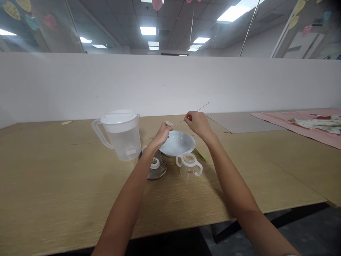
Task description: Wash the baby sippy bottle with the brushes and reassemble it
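Above the bowl, my left hand (163,134) is closed on a small pale round piece (168,123), too small to name for certain. My right hand (197,122) pinches a thin wire rod (204,106) with a small loop at its upper end. The rod's lower end reaches the pale piece; whether it goes inside I cannot tell. Below both hands sits a white bowl (178,143). A clear baby bottle (188,170) with two white handles stands in front of it, its top uncovered. Partly behind my left forearm is a metal tray (157,173) holding a white ring-shaped part (155,163).
A lidded plastic pitcher (125,138) stands left of the bowl. A green stick (200,154) lies right of it. Farther right are a grey mat (239,122) and a pink cloth (279,122) with fabric on it. A white wall (106,85) rises behind the table.
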The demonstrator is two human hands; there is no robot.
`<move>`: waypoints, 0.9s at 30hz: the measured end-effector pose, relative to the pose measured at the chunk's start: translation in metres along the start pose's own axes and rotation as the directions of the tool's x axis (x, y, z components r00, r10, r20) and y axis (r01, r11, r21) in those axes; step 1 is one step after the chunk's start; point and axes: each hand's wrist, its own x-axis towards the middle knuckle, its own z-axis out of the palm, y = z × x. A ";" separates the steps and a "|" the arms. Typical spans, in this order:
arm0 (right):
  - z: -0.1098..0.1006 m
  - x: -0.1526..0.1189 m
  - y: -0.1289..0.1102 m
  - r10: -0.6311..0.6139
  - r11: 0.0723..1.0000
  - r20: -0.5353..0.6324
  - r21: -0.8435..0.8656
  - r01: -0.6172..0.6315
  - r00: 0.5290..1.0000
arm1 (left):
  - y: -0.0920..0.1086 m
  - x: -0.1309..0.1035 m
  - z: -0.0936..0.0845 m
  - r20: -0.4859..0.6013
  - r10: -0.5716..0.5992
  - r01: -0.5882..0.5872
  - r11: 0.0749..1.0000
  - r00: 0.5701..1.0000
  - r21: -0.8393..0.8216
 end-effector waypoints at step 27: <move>-0.021 -0.008 -0.016 -0.354 0.934 -0.057 -0.064 0.351 0.933 | 0.004 -0.002 -0.005 -0.032 0.295 -0.273 0.914 0.955 0.299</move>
